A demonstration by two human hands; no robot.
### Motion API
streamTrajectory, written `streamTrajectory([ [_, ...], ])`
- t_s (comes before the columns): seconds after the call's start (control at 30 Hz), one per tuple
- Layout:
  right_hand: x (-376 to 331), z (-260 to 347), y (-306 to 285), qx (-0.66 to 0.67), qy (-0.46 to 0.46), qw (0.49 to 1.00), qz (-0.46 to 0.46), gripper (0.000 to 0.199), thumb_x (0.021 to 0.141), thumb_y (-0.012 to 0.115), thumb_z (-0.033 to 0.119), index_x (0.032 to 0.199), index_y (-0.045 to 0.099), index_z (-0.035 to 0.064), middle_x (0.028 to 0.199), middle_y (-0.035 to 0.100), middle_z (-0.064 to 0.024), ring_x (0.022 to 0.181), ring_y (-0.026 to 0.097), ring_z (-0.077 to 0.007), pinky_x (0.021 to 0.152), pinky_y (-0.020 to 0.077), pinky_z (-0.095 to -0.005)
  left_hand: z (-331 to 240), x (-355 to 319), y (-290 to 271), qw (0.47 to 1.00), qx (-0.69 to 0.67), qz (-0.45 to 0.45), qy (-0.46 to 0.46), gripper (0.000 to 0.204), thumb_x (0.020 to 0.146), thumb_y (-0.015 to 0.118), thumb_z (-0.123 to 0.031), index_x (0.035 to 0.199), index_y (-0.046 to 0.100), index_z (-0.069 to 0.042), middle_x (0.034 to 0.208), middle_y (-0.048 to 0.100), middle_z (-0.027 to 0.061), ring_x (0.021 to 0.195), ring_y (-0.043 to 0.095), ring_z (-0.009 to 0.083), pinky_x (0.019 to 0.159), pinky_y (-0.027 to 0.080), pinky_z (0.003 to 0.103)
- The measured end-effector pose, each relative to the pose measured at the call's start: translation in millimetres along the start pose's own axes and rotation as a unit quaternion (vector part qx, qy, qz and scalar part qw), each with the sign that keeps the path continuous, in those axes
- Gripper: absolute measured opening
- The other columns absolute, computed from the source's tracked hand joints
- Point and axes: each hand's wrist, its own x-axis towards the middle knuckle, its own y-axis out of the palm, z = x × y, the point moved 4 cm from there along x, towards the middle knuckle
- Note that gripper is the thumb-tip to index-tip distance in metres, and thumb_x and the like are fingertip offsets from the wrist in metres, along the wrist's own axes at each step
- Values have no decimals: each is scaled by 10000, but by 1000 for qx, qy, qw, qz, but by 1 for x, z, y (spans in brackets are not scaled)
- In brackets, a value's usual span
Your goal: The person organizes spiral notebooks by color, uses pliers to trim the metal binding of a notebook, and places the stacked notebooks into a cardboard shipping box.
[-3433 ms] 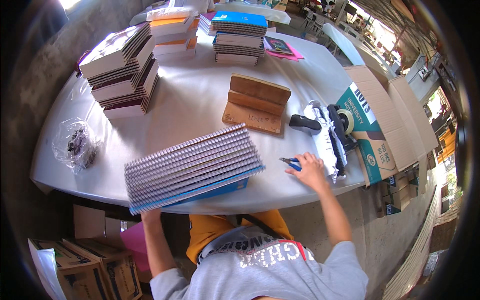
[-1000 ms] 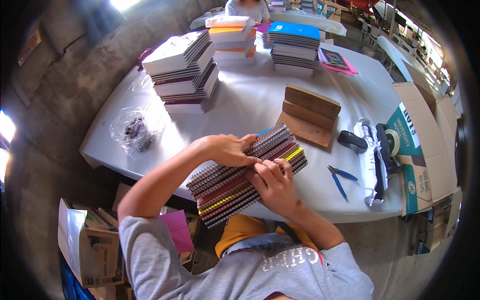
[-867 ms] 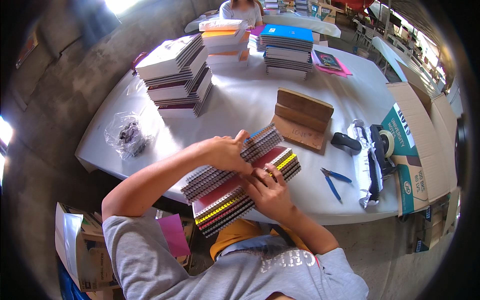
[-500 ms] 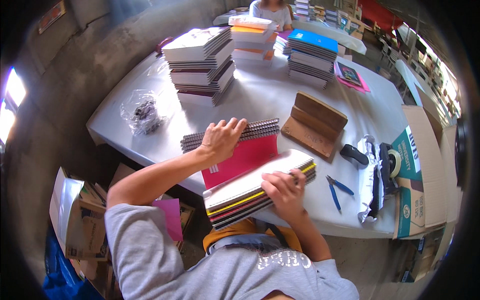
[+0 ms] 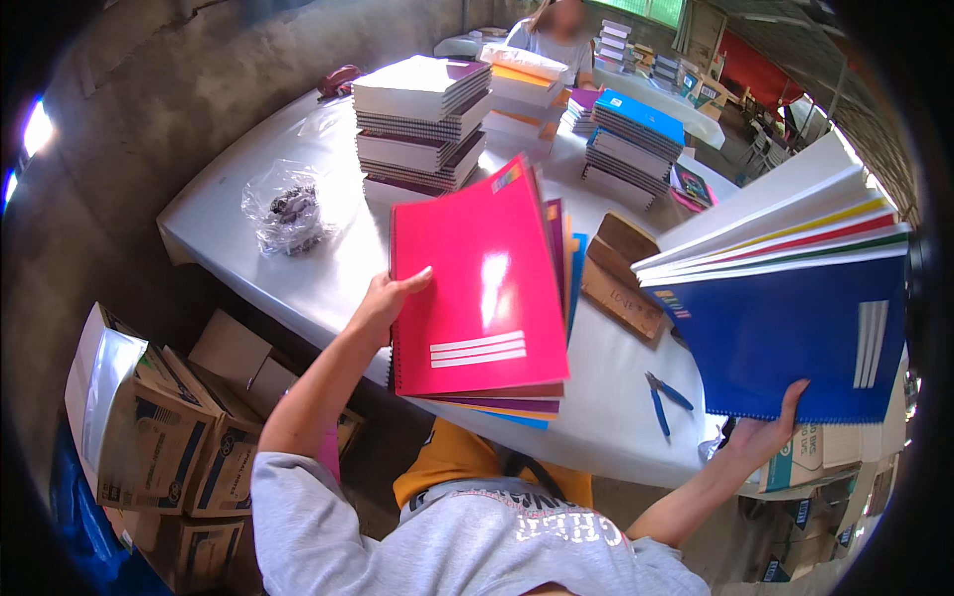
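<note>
In my left hand [image 5: 383,303], closed on the spiral edge, is a stack of spiral notebooks [image 5: 477,288] with a glossy pinkish-red cover facing up. Purple, orange and blue covers poke out beneath it. My right hand [image 5: 770,432] grips a second bunch of spiral notebooks [image 5: 785,338] by its coil edge, away to the right. A dark blue cover faces me there, with white pages and yellow, red and green covers fanned behind. Both bunches are held above the white-covered table [image 5: 219,233]. Blue-handled pliers [image 5: 658,402] lie on the table between them.
Tall notebook stacks [image 5: 417,129] stand at the back, with a blue-topped stack [image 5: 636,149] to their right. A brown open box [image 5: 616,283] sits mid-table, a clear plastic bag [image 5: 288,214] at left. Cardboard boxes [image 5: 179,437] fill the lower left. Another person [image 5: 556,50] sits beyond.
The notebooks held together in front of me are now in two separate bunches. My right hand has swung right with the blue-covered bunch; my left has raised the red-covered one.
</note>
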Motion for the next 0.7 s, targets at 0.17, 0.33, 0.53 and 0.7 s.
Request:
streamTrajectory([
  [0.17, 0, -48, 26, 256, 272, 919, 130, 421, 880, 569, 180, 1229, 464, -30, 1227, 519, -147, 1114, 495, -254, 989, 365, -412, 87, 29, -76, 985, 63, -117, 107, 310, 799, 672, -117, 1049, 568, 34, 897, 644, 117, 755, 632, 181, 656, 532, 348],
  [0.33, -65, -113, 48, 147, 376, 904, 142, 343, 896, 485, 242, 1173, 516, 42, 1096, 582, -100, 1017, 552, -228, 908, 452, -352, -12, -52, -89, 976, 17, -176, 126, 317, 779, 699, -117, 1044, 579, 9, 889, 644, 88, 775, 617, 163, 699, 507, 306],
  [0.53, -136, -165, 48, -62, 509, 830, 220, 347, 764, 678, 81, 1074, 549, -5, 954, 619, -124, 839, 619, -223, 754, 529, -321, -112, -143, -106, 864, 40, -345, 364, 335, 773, 700, -115, 1070, 580, -15, 952, 639, 85, 822, 624, 179, 745, 504, 307],
  [0.7, -129, -179, 13, -122, 446, 868, 181, 393, 691, 721, -2, 1047, 561, -51, 943, 623, -129, 797, 615, -198, 742, 519, -294, -146, -150, -93, 912, -10, -202, 357, 361, 788, 664, -105, 1120, 550, -19, 1001, 624, 89, 903, 619, 192, 769, 512, 330],
])
